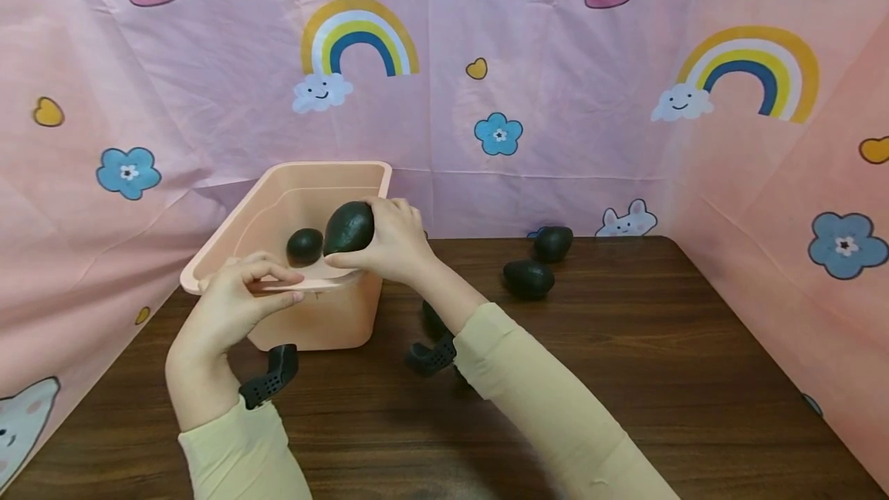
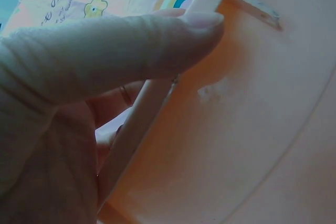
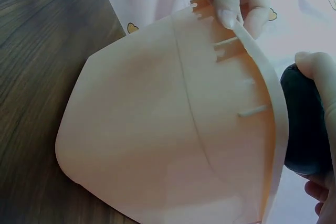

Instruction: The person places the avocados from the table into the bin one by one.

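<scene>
A peach plastic bin [image 1: 319, 322] stands at the left of the table, its near rim pinched between the thumb and fingers of my left hand [image 1: 232, 303]. In the left wrist view the thumb [image 2: 157, 45] lies over that rim. My right hand [image 1: 399, 241] holds a dark green avocado [image 1: 349, 228] over the bin's opening, near the right side of the rim. Another avocado [image 1: 304, 246] is inside the bin. The right wrist view shows the held avocado [image 3: 305, 121] just beyond the bin's rim, partly covered by the thumb and fingers.
Two avocados lie together at the back of the wooden table [image 1: 625, 353], one dark avocado [image 1: 529, 278] in front of the other avocado [image 1: 553, 243]. A further avocado [image 1: 434, 321] is partly hidden behind my right forearm. Patterned pink cloth [image 1: 444, 137] hangs behind and beside the table.
</scene>
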The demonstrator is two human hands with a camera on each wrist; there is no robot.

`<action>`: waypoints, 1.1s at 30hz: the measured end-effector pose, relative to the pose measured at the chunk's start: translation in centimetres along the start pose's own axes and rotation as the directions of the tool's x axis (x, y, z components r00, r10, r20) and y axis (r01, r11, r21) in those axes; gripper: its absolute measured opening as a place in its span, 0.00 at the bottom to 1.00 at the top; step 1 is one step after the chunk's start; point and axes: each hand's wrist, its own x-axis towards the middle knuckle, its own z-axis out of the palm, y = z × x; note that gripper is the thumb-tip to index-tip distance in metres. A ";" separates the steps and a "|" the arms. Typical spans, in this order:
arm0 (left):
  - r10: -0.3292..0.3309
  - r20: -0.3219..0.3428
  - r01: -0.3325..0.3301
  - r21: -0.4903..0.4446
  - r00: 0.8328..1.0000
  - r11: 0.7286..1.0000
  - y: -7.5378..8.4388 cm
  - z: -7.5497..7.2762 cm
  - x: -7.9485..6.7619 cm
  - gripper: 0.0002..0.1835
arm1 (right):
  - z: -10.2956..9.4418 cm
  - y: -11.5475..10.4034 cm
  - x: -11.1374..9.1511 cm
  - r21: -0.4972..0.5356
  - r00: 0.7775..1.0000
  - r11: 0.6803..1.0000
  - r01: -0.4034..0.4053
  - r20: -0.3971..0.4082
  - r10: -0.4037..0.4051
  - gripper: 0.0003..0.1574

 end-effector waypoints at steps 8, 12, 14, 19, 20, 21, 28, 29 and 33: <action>0.009 0.013 -0.010 0.007 1.000 1.000 0.0 -0.2 0.0 0.12 | 0.7 -0.4 0.1 -0.036 1.000 0.999 0.001 0.000 -0.001 0.61; 0.012 0.008 -0.012 0.010 1.000 1.000 -0.1 -0.1 0.0 0.13 | 0.8 -0.5 0.1 -0.053 1.000 0.999 -0.006 -0.005 0.006 0.62; 0.010 0.007 -0.010 0.008 1.000 1.000 -0.1 -0.1 0.0 0.12 | 1.0 -0.5 0.2 -0.048 1.000 0.999 -0.013 -0.010 0.012 0.62; -0.006 0.012 0.006 0.011 1.000 1.000 0.0 -0.2 0.0 0.11 | 1.5 -0.6 0.1 -0.039 1.000 0.999 -0.021 -0.018 0.021 0.61; -0.008 0.014 0.008 0.010 1.000 1.000 0.1 -0.2 0.0 0.10 | 1.6 -0.6 0.1 -0.038 1.000 0.999 -0.021 -0.018 0.020 0.61; -0.009 0.014 0.009 0.009 1.000 1.000 0.1 -0.3 -0.1 0.10 | 1.7 -0.6 0.1 -0.038 1.000 0.999 -0.022 -0.018 0.021 0.60; -0.006 0.018 0.006 -0.009 1.000 1.000 0.3 -0.2 -0.1 0.10 | 2.4 -0.6 0.1 0.008 0.999 0.999 -0.050 -0.011 0.050 0.63; -0.007 0.020 0.007 -0.012 1.000 1.000 0.3 -0.2 -0.1 0.11 | 2.4 -0.6 0.1 0.016 0.998 0.998 -0.056 -0.010 0.056 0.64; -0.012 0.021 0.013 -0.006 1.000 1.000 0.3 -0.2 -0.1 0.11 | 2.5 -0.6 0.1 0.045 0.996 0.995 -0.086 0.000 0.086 0.65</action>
